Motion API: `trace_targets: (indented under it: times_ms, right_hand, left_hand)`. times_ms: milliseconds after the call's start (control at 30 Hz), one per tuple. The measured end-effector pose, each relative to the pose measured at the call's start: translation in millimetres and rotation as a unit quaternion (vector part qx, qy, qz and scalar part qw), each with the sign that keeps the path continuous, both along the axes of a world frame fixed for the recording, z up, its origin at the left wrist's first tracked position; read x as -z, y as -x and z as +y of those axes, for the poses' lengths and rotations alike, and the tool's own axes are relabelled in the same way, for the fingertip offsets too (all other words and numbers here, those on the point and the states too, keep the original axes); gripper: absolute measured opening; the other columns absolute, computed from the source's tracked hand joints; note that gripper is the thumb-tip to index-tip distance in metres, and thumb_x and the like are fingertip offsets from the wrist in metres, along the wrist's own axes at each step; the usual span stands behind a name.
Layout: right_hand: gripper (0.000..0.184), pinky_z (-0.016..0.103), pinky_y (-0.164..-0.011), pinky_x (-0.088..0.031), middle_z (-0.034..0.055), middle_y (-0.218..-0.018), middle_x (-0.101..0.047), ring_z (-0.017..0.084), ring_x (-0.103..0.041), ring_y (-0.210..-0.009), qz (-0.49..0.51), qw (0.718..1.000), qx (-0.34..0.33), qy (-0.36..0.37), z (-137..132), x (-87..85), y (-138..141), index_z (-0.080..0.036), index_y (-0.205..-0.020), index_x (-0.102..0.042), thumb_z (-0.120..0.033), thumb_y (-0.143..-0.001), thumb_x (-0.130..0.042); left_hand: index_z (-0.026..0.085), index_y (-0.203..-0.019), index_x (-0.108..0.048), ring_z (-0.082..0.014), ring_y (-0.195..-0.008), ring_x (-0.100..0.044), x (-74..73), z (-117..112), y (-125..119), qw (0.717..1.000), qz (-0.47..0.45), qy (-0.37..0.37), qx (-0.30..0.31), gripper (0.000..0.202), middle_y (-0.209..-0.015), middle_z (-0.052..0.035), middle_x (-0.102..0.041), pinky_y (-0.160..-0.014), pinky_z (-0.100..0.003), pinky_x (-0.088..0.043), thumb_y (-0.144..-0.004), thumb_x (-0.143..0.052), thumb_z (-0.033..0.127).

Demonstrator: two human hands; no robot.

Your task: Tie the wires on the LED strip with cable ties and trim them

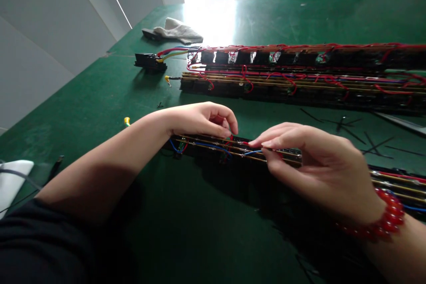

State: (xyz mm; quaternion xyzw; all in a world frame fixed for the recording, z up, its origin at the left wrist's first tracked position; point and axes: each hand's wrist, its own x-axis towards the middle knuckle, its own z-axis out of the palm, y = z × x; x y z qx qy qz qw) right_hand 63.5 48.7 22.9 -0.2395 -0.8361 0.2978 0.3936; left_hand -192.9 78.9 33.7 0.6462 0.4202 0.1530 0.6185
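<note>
A long black strip assembly [213, 153] with thin brass rails and red and blue wires lies across the table in front of me. My left hand [209, 120] rests over its far edge, thumb and forefinger closed around a short red wire [230, 140]. From the right, my right hand [319, 164] pinches a blue wire [253, 152] between thumb and fingers, just above the rails. The wire's end is hidden by the fingertips. A red bead bracelet [392, 213] circles the right wrist.
Behind lie two similar wired strips [282, 93], joined by coloured cables to a black connector [149, 61]. Cut black bits [374, 147] and tweezers [399, 122] are at the right. A grey-white cloth [178, 30] sits at the back; a white object [15, 184] stands at the left edge.
</note>
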Motion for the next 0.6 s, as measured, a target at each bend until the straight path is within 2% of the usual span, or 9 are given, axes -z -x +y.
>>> trace_targets:
  times_ms: [200, 400, 600]
  right_hand:
    - [0.019, 0.027, -0.074, -0.061, 0.0019, -0.09, -0.076, 0.016, -0.073, -0.085, -0.05, 0.994, -0.056, -0.075, -0.3, -3.3, 5.1, -0.025, -0.092, -0.065, -0.008, -0.085, -0.065]
    - [0.014, 0.029, -0.078, -0.059, 0.0035, -0.089, -0.074, 0.016, -0.07, -0.085, -0.095, 0.982, -0.079, -0.142, -0.3, 2.6, 6.3, -0.022, -0.093, -0.067, -0.01, -0.088, -0.062]
    - [0.016, 0.03, -0.077, -0.058, 0.0036, -0.092, -0.075, 0.017, -0.07, -0.086, -0.105, 0.978, -0.08, -0.159, 0.8, 6.1, 6.2, -0.023, -0.096, -0.067, -0.011, -0.088, -0.062]
  left_hand:
    - [0.014, -0.096, -0.07, -0.0103, -0.072, -0.058, -2.5, -1.6, -1.4, 1.0, 0.004, -0.008, -0.006, 0.018, -0.08, -0.0005, -0.065, -0.064, -0.021, -0.043, -0.081, -0.071, 0.024]
    - [0.014, -0.093, -0.07, -0.0099, -0.071, -0.056, -1.1, 0.3, -3.0, 0.997, 0.035, -0.041, -0.052, 0.015, -0.076, 0.0009, -0.064, -0.065, -0.02, -0.043, -0.083, -0.063, 0.023]
    - [0.016, -0.086, -0.071, -0.0126, -0.077, -0.059, -1.1, 2.4, -1.5, 0.993, 0.102, -0.051, 0.004, 0.016, -0.083, -0.0001, -0.069, -0.069, -0.022, -0.046, -0.079, -0.058, 0.022]
